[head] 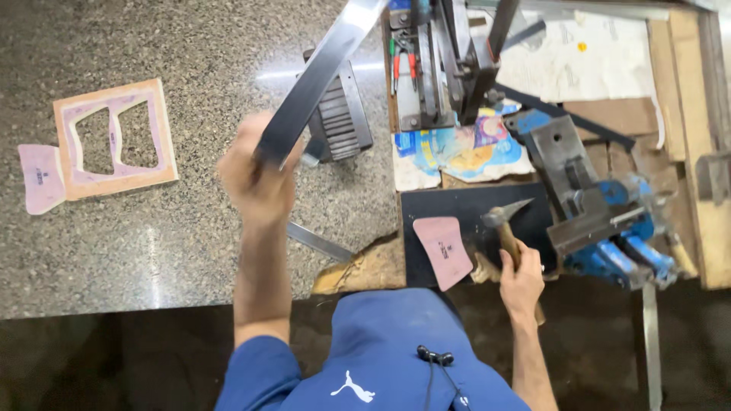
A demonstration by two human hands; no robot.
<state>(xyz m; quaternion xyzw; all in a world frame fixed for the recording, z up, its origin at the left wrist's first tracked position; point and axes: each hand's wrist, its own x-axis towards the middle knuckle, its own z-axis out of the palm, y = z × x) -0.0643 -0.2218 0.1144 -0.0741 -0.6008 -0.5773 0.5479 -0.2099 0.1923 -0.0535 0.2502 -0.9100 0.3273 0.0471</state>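
1. Granite worktop [190, 251] carries, at far left, a pink shaped pattern piece [39, 179] touching a tan board [114, 141] with a shaped opening cut through it.
2. Left hand [255, 171] is closed in a full fist around the lower end of a long dark steel strip [316, 76], which rises tilted up and to the right. Motion blur hides the exact finger placement.
3. Dark ribbed metal block [343, 114] lies behind the strip; a second flat metal strip [320, 242] lies below the fist.
4. Black slab [472, 205] bears another pink pattern piece [444, 251], overhanging its near edge.
5. Right hand [521, 278] is wrapped shut on the wooden handle of a hammer [506, 221], head resting over the slab.
6. Blue bench vise [601, 221] stands just right of the hammer.
7. Judgement: good practice calls for firm support of the strip and a short, controlled hammer grip.
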